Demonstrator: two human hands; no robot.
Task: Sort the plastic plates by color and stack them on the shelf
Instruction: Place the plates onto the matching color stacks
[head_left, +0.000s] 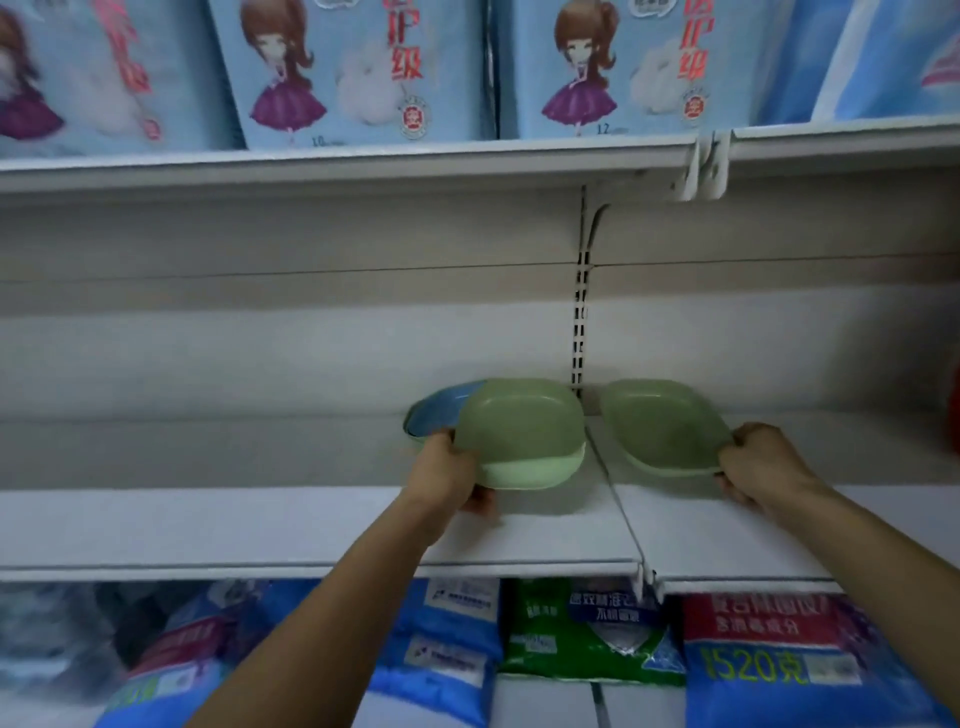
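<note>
White shelf (260, 530), middle tier, bare surface to the far left. Tier above: three girl-print packs (353, 73), side by side. Tier below: bags (587, 629), one green among blue ones.

Slotted upright (581, 322) at the back wall, with a thin divider (618, 499) running forward from it between the two hands.

Plates: four, i.e. three green and one blue.
- Left of the divider: left green plate (519, 421) tilted, overlapping the blue plate (441, 405), with a pale plate (535, 470) beneath.
- Right of the divider: right green plate (660, 426), tilted.

Left hand (447, 467) grips the near edge of the left group. Right hand (758, 462) pinches the right green plate's rim.
</note>
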